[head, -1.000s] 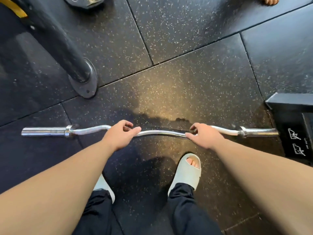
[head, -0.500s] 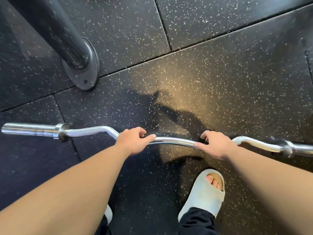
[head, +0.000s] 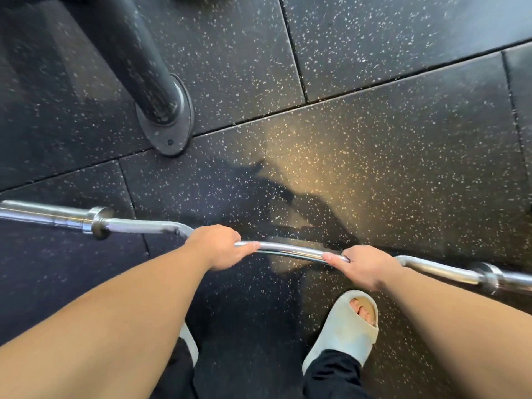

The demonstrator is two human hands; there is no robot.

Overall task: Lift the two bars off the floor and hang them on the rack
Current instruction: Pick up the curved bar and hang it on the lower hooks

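Since a second ago the chrome curl bar (head: 290, 250) has been raised off the floor and brought nearer the camera, so that its right sleeve now runs out of view past the right edge, and the black box seen earlier to the right of the hands is gone from sight. The bar is held in the air, roughly level, across the front of the body, its shadow thrown on the floor beyond it. The left hand (head: 216, 247) is wrapped overhand around the bar just inside the left bend, thumb laid along the shaft; the right hand (head: 364, 266) is closed around it at the right bend. The left collar and sleeve (head: 49, 216) extend well out to the left of the left hand. Beyond the left hand, a black steel post (head: 135, 56) is bolted to the speckled rubber floor (head: 388, 156) by its base plate. Below the hands, pale slide sandals (head: 345, 326) are seen. By these signs the first bar is judged lifted but not yet hung; neither hanging pegs nor the second bar are in view, so most of the task is left.
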